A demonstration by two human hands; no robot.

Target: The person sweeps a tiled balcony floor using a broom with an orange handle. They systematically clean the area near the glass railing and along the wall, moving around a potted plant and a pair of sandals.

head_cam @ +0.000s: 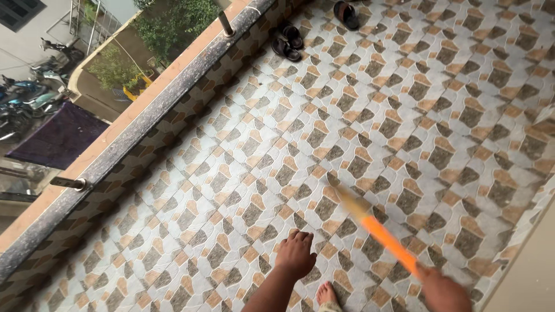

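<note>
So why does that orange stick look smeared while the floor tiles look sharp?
In the head view, the orange-handled broom is motion-blurred, as is the right hand gripping it; the left hand and tiled floor are crisp, under soft daylight without hard shadows.

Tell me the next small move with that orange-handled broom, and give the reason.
Probably sweep the broom across the patterned tile floor ahead. The right hand holds its orange handle, the blurred bristle end hangs over the tiles, and the left hand is free, holding nothing.

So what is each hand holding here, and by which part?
The right hand grips an orange-handled broom at the near end of its handle; the motion-blurred pale head points away over the tiled floor. The left hand holds nothing, fingers spread.
</note>
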